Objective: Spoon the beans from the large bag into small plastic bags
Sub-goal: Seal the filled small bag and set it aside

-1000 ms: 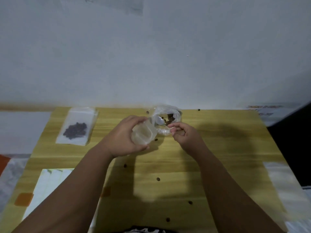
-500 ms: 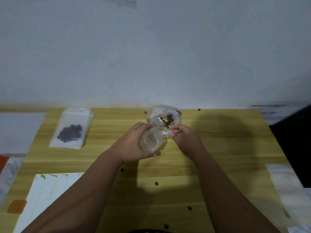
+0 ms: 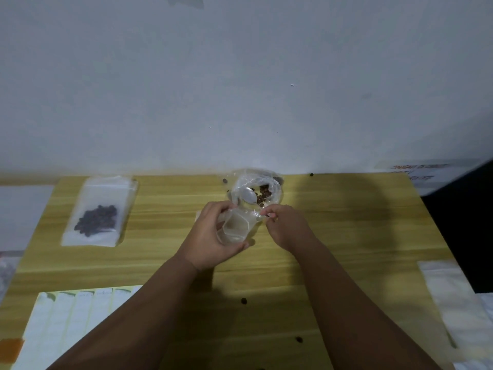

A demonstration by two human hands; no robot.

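Wooden table [image 3: 346, 209]: one. Large bag [image 3: 277, 193]: one, holding one spoon [image 3: 249, 195]. Small bags: one open small bag [image 3: 236, 227], one filled small bag [image 3: 98, 212], plus a fanned stack [image 3: 66, 329] too overlapped to count. Loose beans [image 3: 243, 300] on the tabletop: at least four. Hands: two, left hand [image 3: 210, 241], right hand [image 3: 288, 228].

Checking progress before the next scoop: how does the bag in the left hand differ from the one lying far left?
The held bag looks empty; the lying bag holds dark beans. The held bag is gripped off the table by the left hand, mouth open; the lying bag rests flat, untouched. Both are small clear plastic bags.
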